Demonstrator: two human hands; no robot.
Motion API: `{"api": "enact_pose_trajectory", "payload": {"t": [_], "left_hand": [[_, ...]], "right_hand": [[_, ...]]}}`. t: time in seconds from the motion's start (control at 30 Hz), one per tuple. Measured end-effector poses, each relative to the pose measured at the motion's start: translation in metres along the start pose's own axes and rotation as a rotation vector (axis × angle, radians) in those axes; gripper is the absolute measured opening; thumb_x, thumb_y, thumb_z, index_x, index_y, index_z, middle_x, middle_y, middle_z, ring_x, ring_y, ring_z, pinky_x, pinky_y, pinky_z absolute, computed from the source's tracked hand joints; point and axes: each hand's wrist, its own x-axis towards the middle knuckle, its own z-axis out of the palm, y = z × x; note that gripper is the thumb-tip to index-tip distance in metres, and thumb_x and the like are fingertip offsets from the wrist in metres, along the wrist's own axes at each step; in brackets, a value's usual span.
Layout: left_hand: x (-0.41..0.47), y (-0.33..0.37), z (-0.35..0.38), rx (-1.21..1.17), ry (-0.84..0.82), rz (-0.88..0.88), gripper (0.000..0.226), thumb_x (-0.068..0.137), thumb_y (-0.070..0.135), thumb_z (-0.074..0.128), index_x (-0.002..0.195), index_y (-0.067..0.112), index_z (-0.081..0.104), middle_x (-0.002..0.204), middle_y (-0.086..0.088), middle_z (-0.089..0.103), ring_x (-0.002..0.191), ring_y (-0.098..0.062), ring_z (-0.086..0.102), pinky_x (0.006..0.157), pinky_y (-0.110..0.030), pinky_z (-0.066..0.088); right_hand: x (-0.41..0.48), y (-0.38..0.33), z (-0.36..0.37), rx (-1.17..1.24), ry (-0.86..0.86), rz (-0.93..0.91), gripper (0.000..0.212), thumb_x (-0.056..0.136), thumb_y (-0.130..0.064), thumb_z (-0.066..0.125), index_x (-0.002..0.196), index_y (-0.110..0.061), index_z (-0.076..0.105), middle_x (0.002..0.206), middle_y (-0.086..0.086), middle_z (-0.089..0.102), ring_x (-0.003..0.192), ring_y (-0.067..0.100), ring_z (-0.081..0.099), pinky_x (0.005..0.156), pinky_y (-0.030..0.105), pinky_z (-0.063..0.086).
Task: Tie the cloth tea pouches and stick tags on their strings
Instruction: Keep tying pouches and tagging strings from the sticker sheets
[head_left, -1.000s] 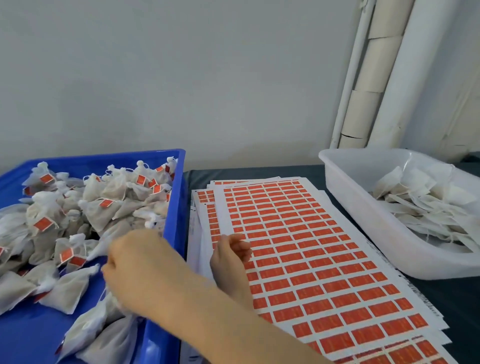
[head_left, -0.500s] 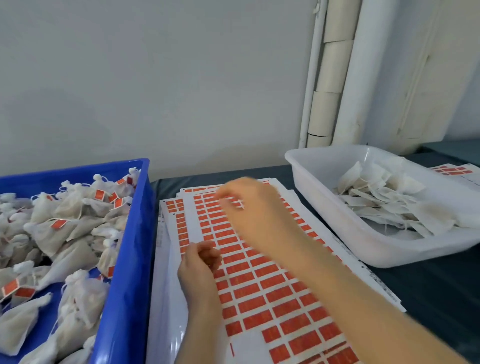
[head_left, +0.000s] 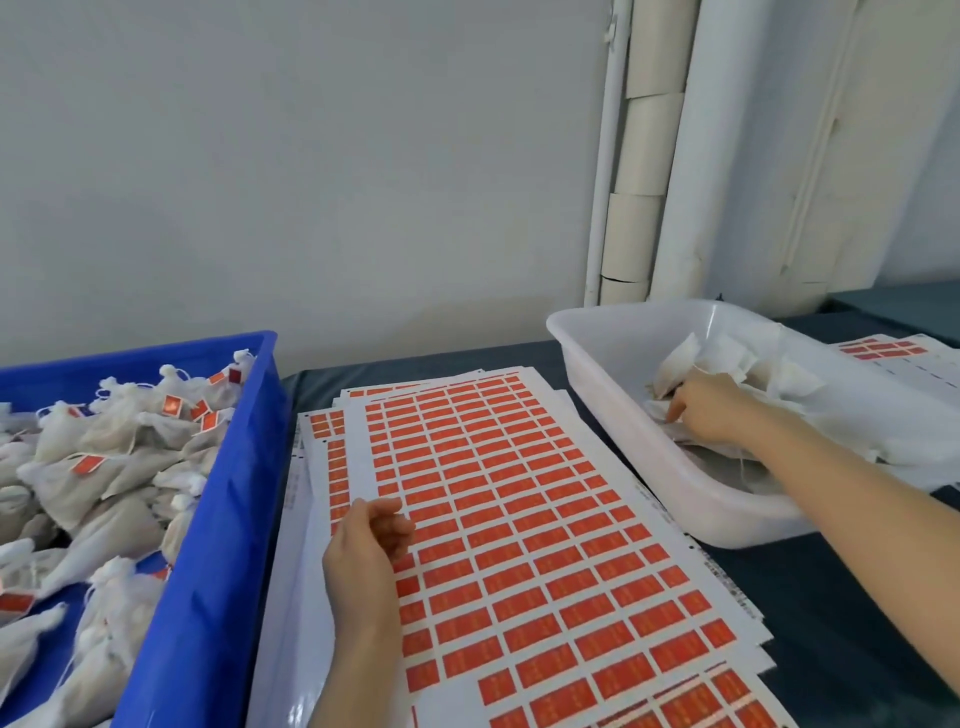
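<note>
A person sits at a dark tabletop (head_left: 831, 597). In the middle lies a pile of white sheets (head_left: 519, 519) full of small red stickers.

The left hand (head_left: 371, 545) rests on the near left part of the top sheet. Its fingers (head_left: 395, 525) are bent loosely and hold nothing.

The right hand (head_left: 711, 410) is stretched out to the right, down inside a white tub (head_left: 727, 512). The tub holds flat white pouches (head_left: 784, 382) that are not tied. The hand lies on this pile with its fingers (head_left: 675, 408) bent down among the pouches. I cannot tell if they have hold of one or only touch them.

On the left stands a blue bin (head_left: 208, 545), touching the edge of the sheets. It is heaped with tied pouches (head_left: 104, 467). Many of them have a small red tag (head_left: 87, 462) on the string.

One more sticker sheet (head_left: 883, 348) lies on the far right, behind the tub. Pale pipes (head_left: 639, 156) run up the wall at the back.
</note>
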Motion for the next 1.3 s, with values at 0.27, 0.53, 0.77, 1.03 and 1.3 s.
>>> {"api": "enact_pose_trajectory", "payload": {"t": [0.27, 0.53, 0.77, 1.03, 1.3], "left_hand": [[0.002, -0.003, 0.001, 0.055, -0.006, 0.028, 0.030, 0.101, 0.034, 0.039, 0.086, 0.022, 0.062, 0.071, 0.015, 0.069, 0.067, -0.003, 0.069, 0.046, -0.007, 0.044], [0.001, -0.002, 0.002, 0.062, -0.012, 0.038, 0.031, 0.101, 0.032, 0.041, 0.086, 0.016, 0.063, 0.072, 0.017, 0.069, 0.067, 0.001, 0.067, 0.041, -0.005, 0.042], [-0.001, 0.000, 0.002, 0.063, -0.042, 0.042, 0.032, 0.100, 0.034, 0.041, 0.083, 0.018, 0.063, 0.072, 0.018, 0.069, 0.068, 0.002, 0.067, 0.040, -0.005, 0.041], [-0.007, 0.006, 0.004, 0.074, -0.130, 0.117, 0.028, 0.100, 0.033, 0.044, 0.083, 0.023, 0.065, 0.075, 0.014, 0.071, 0.074, -0.007, 0.070, 0.064, -0.021, 0.049], [-0.016, 0.022, 0.012, -0.045, -0.387, -0.024, 0.030, 0.090, 0.030, 0.059, 0.071, 0.049, 0.071, 0.070, 0.019, 0.071, 0.065, 0.002, 0.068, 0.047, -0.011, 0.049]], "right_hand": [[0.011, 0.001, 0.019, -0.161, -0.159, -0.006, 0.034, 0.095, -0.027, 0.041, 0.126, -0.019, 0.052, 0.129, 0.008, 0.053, 0.112, 0.025, 0.052, 0.097, 0.034, 0.041], [0.006, -0.009, 0.009, 0.223, 0.238, 0.026, 0.024, 0.090, -0.004, 0.044, 0.097, -0.002, 0.068, 0.100, 0.016, 0.065, 0.094, 0.031, 0.057, 0.082, 0.034, 0.044], [-0.036, -0.035, -0.020, 0.883, 0.522, -0.045, 0.018, 0.090, -0.011, 0.056, 0.088, -0.023, 0.070, 0.086, -0.003, 0.065, 0.066, 0.005, 0.052, 0.053, 0.006, 0.035], [-0.100, -0.080, -0.050, 1.288, 0.490, -0.400, 0.030, 0.091, -0.014, 0.055, 0.098, -0.043, 0.062, 0.095, -0.022, 0.063, 0.089, 0.001, 0.060, 0.070, 0.015, 0.047], [-0.121, -0.145, -0.016, 1.052, -0.015, -0.695, 0.035, 0.093, -0.014, 0.052, 0.083, -0.046, 0.063, 0.092, -0.034, 0.061, 0.094, -0.012, 0.055, 0.071, 0.001, 0.044]]}}
